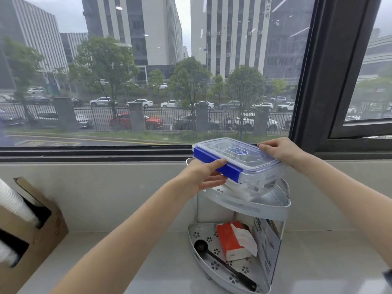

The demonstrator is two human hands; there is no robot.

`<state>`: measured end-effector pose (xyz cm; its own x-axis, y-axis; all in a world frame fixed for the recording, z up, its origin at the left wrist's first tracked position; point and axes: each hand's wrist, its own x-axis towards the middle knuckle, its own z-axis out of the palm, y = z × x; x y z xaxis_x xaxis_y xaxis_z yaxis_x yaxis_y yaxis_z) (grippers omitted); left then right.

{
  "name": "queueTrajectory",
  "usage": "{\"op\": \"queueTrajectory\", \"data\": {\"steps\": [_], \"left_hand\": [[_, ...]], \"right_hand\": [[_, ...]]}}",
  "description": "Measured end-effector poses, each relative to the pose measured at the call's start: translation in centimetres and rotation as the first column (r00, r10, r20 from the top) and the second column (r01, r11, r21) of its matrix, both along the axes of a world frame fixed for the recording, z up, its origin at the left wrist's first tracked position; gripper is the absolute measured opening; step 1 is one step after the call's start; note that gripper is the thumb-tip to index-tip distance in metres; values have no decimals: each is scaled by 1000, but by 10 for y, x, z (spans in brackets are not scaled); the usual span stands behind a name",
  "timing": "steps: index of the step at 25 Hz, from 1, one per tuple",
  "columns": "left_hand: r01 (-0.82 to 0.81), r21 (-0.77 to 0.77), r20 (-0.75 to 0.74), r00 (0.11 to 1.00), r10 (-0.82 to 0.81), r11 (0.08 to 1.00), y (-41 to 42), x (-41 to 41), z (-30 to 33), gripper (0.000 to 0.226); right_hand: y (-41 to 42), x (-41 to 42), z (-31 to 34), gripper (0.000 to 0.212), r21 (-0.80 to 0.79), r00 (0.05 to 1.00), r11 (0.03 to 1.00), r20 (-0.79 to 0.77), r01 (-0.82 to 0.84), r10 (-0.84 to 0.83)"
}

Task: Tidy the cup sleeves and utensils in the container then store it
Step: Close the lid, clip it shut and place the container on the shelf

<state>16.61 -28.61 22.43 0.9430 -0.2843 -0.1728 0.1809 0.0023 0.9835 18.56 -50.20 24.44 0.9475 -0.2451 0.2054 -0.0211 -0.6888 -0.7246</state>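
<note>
A clear plastic container (250, 162) with a lid and blue side latches is held just above the top tier of a white corner rack (273, 209). My left hand (203, 177) grips its near left end by the blue latch, fingers under the base. My right hand (277, 150) holds the far right edge of the lid. White contents show faintly through the container wall; I cannot make out which items they are.
The rack's lower tier (201, 257) holds a red tissue pack (235, 240) and a black scoop (224, 264). A cardboard box (31, 236) with stacked white paper cups (12, 200) stands at the left on the grey counter. A large window runs behind the sill.
</note>
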Motion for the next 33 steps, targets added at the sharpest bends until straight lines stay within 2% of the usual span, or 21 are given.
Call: {"op": "queueTrajectory", "data": {"steps": [8,13,17,22,25,29,33], "left_hand": [[-38,-34,-6,999,38,999,-4,5,-4,33],[-14,-22,-16,1000,14,1000,-3,6,-6,18],[0,5,-64,998,1,1000,0,4,-18,33],[-5,36,-61,998,7,999,2,5,-22,40],[-4,47,-64,998,7,999,1,4,-22,40],[9,56,-54,999,-6,998,2,2,-20,37],[24,75,-48,999,-21,997,5,1,-20,31]], "right_hand": [[0,9,-1,31,0,1000,1000,-29,-10,10],[-2,11,-4,32,-1,1000,1000,-25,-8,8],[4,11,-8,31,-42,999,999,-20,-30,29],[8,13,-10,30,-106,998,993,-49,-52,47],[10,13,-14,30,-222,997,973,-58,-63,52],[15,13,-17,28,-379,999,925,21,-21,31],[15,12,-21,28,-354,1000,935,-2,8,-10]]}}
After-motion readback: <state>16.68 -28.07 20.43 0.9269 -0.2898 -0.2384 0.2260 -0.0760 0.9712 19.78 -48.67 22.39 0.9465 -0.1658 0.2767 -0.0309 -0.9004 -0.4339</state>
